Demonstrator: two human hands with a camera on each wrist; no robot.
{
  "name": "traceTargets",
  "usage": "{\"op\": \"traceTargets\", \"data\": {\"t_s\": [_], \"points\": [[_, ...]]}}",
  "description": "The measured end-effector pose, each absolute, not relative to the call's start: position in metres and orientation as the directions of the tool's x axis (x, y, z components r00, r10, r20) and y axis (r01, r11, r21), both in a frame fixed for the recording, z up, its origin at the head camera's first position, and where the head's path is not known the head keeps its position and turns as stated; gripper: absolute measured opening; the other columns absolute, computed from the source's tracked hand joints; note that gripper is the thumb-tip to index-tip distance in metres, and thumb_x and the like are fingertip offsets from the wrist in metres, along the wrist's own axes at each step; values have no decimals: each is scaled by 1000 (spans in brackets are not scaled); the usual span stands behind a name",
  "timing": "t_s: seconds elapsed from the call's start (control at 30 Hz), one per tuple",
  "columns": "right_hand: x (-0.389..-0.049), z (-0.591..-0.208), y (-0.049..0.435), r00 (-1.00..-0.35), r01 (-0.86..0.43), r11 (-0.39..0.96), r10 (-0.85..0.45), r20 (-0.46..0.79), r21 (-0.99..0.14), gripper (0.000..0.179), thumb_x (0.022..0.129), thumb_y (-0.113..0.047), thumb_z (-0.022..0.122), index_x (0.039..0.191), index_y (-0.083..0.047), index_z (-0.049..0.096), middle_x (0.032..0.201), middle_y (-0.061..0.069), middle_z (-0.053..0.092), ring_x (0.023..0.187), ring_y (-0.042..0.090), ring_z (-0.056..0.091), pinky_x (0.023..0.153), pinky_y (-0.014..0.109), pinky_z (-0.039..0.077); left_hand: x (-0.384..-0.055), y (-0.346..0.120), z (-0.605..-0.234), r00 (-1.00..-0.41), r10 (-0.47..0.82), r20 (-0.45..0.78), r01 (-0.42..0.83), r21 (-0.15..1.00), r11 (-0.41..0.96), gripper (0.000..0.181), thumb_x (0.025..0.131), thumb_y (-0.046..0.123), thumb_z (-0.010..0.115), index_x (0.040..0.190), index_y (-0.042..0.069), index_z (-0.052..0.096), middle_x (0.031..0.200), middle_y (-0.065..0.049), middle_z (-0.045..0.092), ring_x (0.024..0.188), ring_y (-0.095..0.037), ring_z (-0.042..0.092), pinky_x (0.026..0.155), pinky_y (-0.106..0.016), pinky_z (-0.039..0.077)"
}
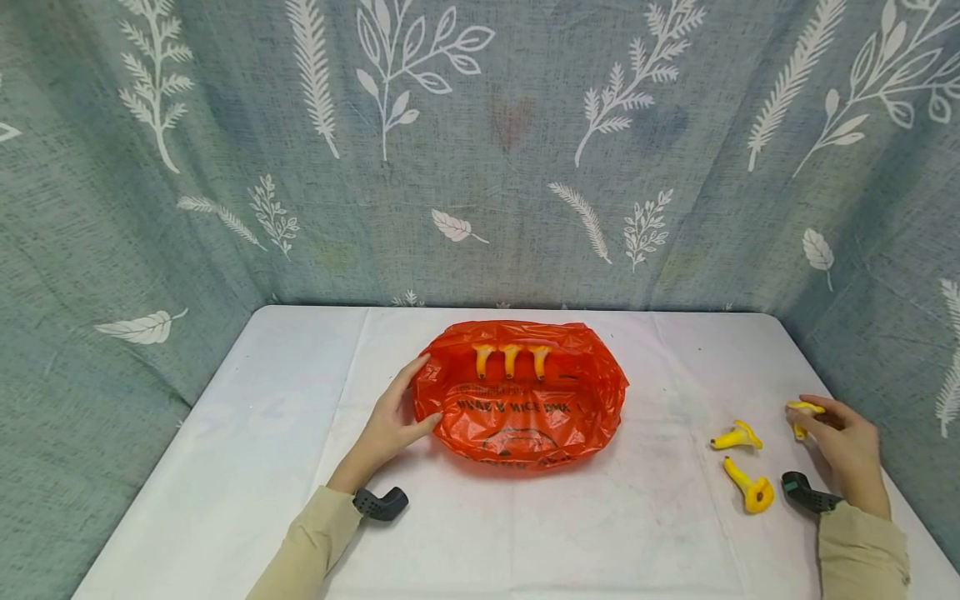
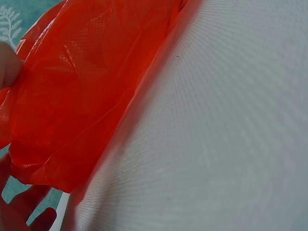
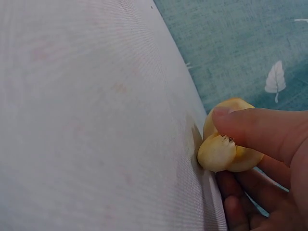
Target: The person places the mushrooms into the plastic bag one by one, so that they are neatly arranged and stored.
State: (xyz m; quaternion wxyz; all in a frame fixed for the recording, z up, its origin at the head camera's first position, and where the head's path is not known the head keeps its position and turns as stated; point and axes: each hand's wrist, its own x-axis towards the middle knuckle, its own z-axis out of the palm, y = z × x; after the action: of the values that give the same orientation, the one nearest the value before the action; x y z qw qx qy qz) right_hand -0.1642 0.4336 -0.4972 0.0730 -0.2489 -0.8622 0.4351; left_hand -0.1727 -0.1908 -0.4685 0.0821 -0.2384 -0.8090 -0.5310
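Observation:
A red plastic bag (image 1: pixel 517 450) with dark printing lies on the table with its mouth spread wide. Three yellow chanterelle mushrooms (image 1: pixel 510 362) sit in a row inside it, near the back. My left hand (image 1: pixel 390 425) holds the bag's left end, thumb at the front rim and fingers farther back; the left wrist view shows the thumb (image 2: pixel 8 67) against the red plastic (image 2: pixel 82 91). Far to the right, my right hand (image 1: pixel 847 446) pinches another chanterelle (image 3: pixel 216 154) between thumb and fingers, close to the tabletop. Two more chanterelles, one upper (image 1: pixel 737 437) and one lower (image 1: pixel 750 487), lie left of that hand.
A white cloth covers the table (image 1: pixel 225 483). Behind it and at both sides hangs a grey-green curtain (image 1: pixel 480 242) with white leaf prints. Dark camera mounts sit at the left wrist (image 1: pixel 381 504) and the right wrist (image 1: pixel 808 493).

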Motion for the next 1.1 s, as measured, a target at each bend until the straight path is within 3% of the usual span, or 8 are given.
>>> {"op": "traceTargets", "data": {"t_s": [0.3,0.9,1.1], "points": [[-162,-495,433,-869,332,481,490,-65,-812,52,90,-34,72,131,-4,61,92,-23,49,85,8,46,64,12,42,-174,-192,-470,-869,292,400,483,813,325,83,80,-1,77,151,0,35,154,-16,38,142,-32,33,115,-29,23],[-163,-485,426,-866,373,482,489,-110,-793,59,90,-40,71,132,0,60,96,-20,51,90,11,46,73,22,37,-173,-191,-469,-866,292,407,491,806,331,82,80,-2,77,150,-2,35,153,-19,38,141,-33,34,115,-30,24],[-162,-477,423,-867,378,458,481,-133,-805,59,90,-42,71,134,-4,60,95,-23,51,95,12,45,87,37,37,-173,-192,-470,-867,295,402,487,810,327,82,80,-1,77,150,-2,35,153,-18,38,142,-32,34,115,-29,24]]}}
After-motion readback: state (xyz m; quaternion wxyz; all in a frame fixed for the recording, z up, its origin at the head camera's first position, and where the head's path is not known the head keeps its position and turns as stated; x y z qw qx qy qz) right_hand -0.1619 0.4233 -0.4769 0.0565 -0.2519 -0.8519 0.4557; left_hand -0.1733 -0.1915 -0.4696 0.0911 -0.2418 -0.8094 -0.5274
